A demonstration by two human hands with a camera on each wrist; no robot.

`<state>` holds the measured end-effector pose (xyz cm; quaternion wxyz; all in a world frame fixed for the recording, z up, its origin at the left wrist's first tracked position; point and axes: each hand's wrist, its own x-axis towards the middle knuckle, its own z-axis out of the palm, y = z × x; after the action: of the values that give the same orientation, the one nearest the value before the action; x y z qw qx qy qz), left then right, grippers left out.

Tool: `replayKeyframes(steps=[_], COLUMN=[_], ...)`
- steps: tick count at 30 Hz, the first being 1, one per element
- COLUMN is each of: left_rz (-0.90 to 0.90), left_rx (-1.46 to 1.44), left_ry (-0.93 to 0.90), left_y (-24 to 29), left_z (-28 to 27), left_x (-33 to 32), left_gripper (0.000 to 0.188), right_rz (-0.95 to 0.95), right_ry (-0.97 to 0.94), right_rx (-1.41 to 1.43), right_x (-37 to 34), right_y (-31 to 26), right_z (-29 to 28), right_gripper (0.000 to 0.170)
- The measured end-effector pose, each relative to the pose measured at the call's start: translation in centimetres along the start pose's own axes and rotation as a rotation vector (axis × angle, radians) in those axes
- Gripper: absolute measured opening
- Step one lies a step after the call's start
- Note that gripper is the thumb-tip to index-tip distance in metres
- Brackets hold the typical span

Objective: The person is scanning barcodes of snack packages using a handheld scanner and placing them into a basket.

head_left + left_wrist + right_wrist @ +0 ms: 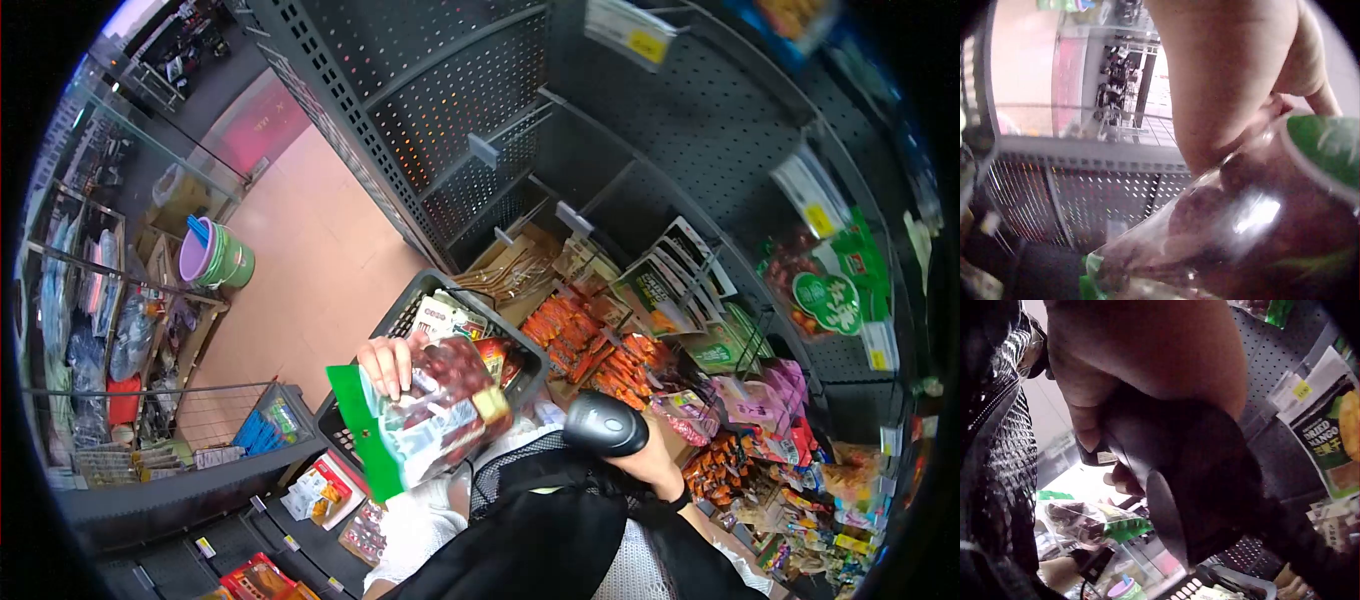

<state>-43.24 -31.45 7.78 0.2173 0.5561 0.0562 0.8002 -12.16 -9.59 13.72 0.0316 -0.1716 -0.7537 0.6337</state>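
Note:
A clear bag with green ends and dark red contents (450, 405) is held by my left hand (390, 364), whose fingers lie over its upper side. Close up in the left wrist view, the same bag (1235, 225) fills the lower right, beside the hand (1235, 75). My right hand (650, 462) grips a black handheld scanner (606, 424) to the right of the bag. From the right wrist, the hand (1147, 356) wraps the dark scanner body (1179, 462), with some fingertips visible below.
Behind the bag is a dark basket (425, 285) with several packages. Shelves of orange packets (565, 335) and hanging bags line the right. At left stand a purple and green bucket (228, 258) and a rack (190, 480).

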Motion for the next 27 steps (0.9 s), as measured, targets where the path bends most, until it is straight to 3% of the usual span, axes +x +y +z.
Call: replayKeyframes(steps=[2,3,6,9,12,13,14,15,16,18,19,21,22,24,27], left_rz=[0.082,0.030,0.033,-0.153,-0.209,-0.212,-0.216,-0.255,-0.280,-0.394,-0.482,-0.655,-0.765,-0.803,-0.746], left_rx=[-0.250,-0.327,-0.473,-0.413,-0.391,-0.369,-0.337,-0.252,-0.191,0.035,0.206,0.499,0.620,0.735,0.801], left_ry=[-0.253,-0.328,-0.428,-0.380,-0.508,-0.482,-0.459,-0.341,-0.359,-0.088,0.018,0.161,0.203,0.303,0.460], left_y=[-3.6,-5.2,-11.1,-14.5,-17.8,-18.8,-19.3,-19.4,-20.0,-20.3,-20.5,-22.0,-23.1,-25.3,-28.5], left_z=[0.8,1.7,4.6,7.8,9.3,10.1,10.8,11.7,12.0,16.1,17.5,19.1,19.6,21.8,20.2], left_x=[3.4,5.1,7.1,7.6,8.3,8.7,8.7,8.6,9.2,10.6,11.1,12.1,12.8,15.4,16.0], left_gripper=[0.007,0.007,0.011,0.018,0.014,0.014,0.014,0.017,0.017,0.009,0.008,0.010,0.011,0.015,0.005], right_rz=[-0.176,-0.249,-0.475,-0.522,-0.468,-0.557,-0.512,-0.373,-0.253,-0.126,0.155,-0.066,-0.041,-0.024,-0.014], right_ry=[-0.147,-0.211,-0.289,-0.292,-0.202,-0.052,0.028,0.073,0.114,0.318,0.371,0.537,0.560,0.633,0.693], right_rx=[-0.105,-0.078,-0.103,-0.108,-0.149,-0.123,-0.072,0.017,0.104,0.297,0.426,0.377,0.379,0.398,0.440], right_x=[-0.1,-0.3,-1.6,-3.5,-6.2,-7.3,-8.4,-9.8,-11.3,-13.7,-15.2,-16.4,-16.7,-18.2,-19.3], right_y=[-2.1,-2.7,-4.1,-5.1,-3.6,-3.3,-2.5,-1.8,-1.0,2.5,2.5,5.6,6.4,6.9,7.0], right_z=[-1.2,-1.8,-3.3,-4.2,-6.5,-7.6,-8.6,-9.6,-10.6,-11.3,-11.9,-12.6,-13.2,-13.6,-13.7], right_gripper=[0.048,0.053,0.057,0.050,0.043,0.046,0.051,0.053,0.056,0.062,0.064,0.062,0.061,0.060,0.058])
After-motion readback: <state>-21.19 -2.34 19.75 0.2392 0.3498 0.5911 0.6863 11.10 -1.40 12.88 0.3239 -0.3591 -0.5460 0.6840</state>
